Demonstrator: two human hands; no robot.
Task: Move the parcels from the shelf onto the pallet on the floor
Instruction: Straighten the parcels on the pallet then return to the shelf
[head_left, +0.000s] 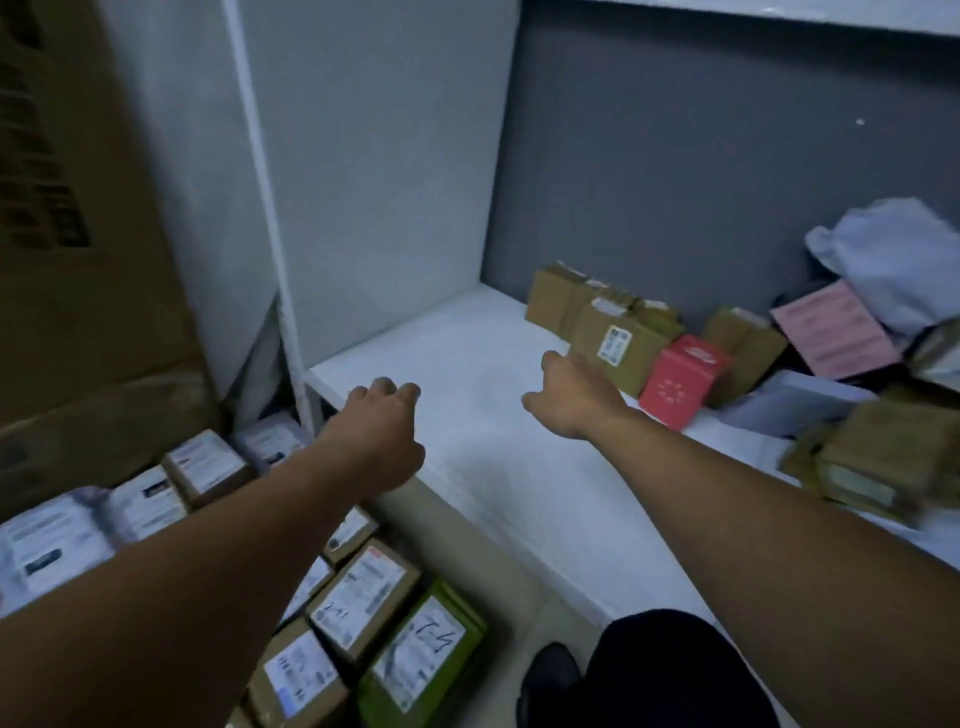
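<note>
A tall carton (78, 218) stands far left, with labelled parcels (363, 587) low beside the white shelf (467, 374). Left hand (382, 431) and right hand (576, 392) reach over it, loosely curled, holding nothing. Brown boxes (618, 338) and a red box (680, 382) sit far right.

The smooth, matt white shelf board (467, 364) carries matt brown cardboard parcels (613, 338) with paper labels, a smooth red card box (680, 382) and a soft, crinkled pale plastic mailer bag (893, 254). Lower down, brown cardboard boxes (363, 587) bear white paper labels.
</note>
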